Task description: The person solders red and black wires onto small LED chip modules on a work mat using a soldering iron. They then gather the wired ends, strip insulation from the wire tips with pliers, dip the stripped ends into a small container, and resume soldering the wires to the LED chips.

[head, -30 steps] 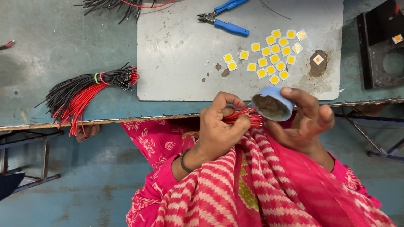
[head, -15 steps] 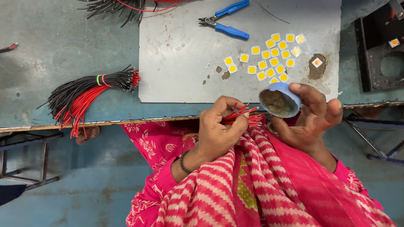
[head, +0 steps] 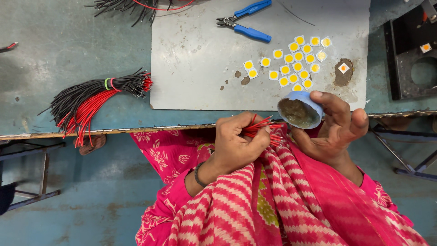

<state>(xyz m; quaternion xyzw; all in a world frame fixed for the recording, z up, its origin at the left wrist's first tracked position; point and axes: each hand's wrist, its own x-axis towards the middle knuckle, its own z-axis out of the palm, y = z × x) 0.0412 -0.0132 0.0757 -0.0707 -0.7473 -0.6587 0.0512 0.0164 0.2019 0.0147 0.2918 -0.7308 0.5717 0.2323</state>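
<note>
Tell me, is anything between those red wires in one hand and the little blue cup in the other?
Nothing visible. The left hand holds the bunch of thin red wires, tips pointing at the small blue cup of brownish paste in the right hand; only open air lies between.

Centre frame, table edge: left hand (head: 239,139) and right hand (head: 334,127) close together, little gap. Above them, grey metal sheet (head: 200,68) carries blue-handled pliers (head: 246,20) and a cluster of small yellow square chips (head: 296,61); its lower-left part bare. Bundle of black and red wires (head: 91,100) blocks left tabletop.
</note>
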